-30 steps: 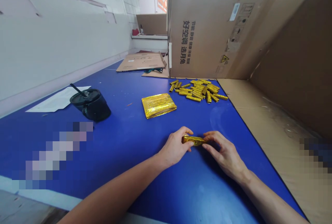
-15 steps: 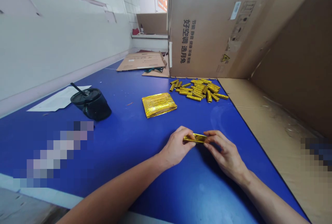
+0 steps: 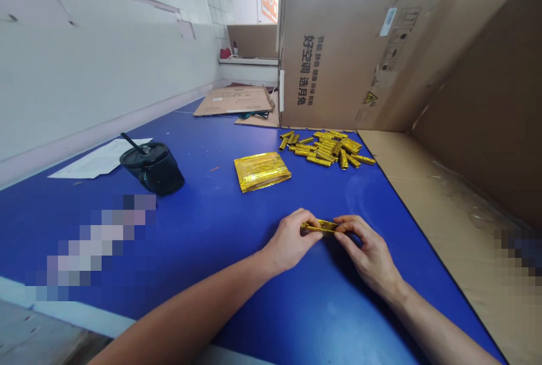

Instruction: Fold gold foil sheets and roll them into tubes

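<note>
A narrow strip of gold foil (image 3: 324, 227) is stretched between my two hands, just above the blue table. The left end is pinched by my left hand (image 3: 294, 239), thumb below and fingers above. At the right end, the fingertips and thumb of my right hand (image 3: 366, 249) close on the strip. Beyond them lies a flat gold foil packet (image 3: 262, 171). Farther back and to the right sits a loose pile of small rolled gold foil pieces (image 3: 326, 146).
On the left of the blue table (image 3: 203, 184) stand a dark lidded mug (image 3: 158, 170) and a white paper (image 3: 95, 161). A large cardboard box (image 3: 342, 55) rises at the back right, with flattened cardboard (image 3: 232, 100) beside it. A blurred patch covers the left front.
The fingers of my right hand have closed in on the strip's right end. The strip's face has tilted slightly, and the whole view has shifted a little.
</note>
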{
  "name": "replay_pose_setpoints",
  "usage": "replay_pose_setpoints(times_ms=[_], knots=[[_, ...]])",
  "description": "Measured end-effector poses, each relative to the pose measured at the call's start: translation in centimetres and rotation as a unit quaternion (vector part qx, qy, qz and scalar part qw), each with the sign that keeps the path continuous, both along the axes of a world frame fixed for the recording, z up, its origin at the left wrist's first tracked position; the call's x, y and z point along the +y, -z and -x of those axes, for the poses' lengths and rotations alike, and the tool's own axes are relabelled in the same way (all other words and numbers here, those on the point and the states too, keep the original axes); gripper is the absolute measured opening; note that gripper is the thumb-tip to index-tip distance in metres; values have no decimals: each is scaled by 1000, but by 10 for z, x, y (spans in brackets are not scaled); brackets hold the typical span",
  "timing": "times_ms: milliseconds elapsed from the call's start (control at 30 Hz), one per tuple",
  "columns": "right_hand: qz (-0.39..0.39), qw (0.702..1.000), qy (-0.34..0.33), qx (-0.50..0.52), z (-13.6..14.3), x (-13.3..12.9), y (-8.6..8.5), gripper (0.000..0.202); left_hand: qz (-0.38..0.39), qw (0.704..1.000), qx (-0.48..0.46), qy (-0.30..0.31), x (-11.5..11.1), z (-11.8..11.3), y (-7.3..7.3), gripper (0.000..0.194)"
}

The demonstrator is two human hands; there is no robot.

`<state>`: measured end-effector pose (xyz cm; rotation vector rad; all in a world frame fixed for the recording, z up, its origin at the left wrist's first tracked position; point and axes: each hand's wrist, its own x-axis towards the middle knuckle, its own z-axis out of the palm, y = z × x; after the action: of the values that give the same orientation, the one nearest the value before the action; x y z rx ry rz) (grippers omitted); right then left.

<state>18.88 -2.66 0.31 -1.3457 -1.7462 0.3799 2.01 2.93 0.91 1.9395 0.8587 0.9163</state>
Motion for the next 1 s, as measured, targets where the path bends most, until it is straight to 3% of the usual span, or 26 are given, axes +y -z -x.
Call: replay_pose_setpoints(times_ms=[200, 400, 567, 700, 800, 1000], knots=[[-33, 999, 2, 19, 0, 2, 3, 5, 102, 992, -72, 27, 1, -2, 6, 5], [59, 997, 19, 50, -2, -1, 8, 17, 135, 984, -112, 21, 3, -2, 13, 9], [63, 997, 22, 45, -1, -1, 6, 11, 181, 978, -100, 29, 5, -3, 21, 10], [89, 995, 24, 41, -1, -1, 4, 17, 221, 967, -120, 32, 5, -4, 21, 8], [104, 994, 23, 31, -2, -1, 4, 25, 220, 966, -135, 32, 5, -5, 21, 8], [141, 988, 9, 67, -1, 2, -2, 15, 181, 977, -110, 15, 6, -4, 22, 9]])
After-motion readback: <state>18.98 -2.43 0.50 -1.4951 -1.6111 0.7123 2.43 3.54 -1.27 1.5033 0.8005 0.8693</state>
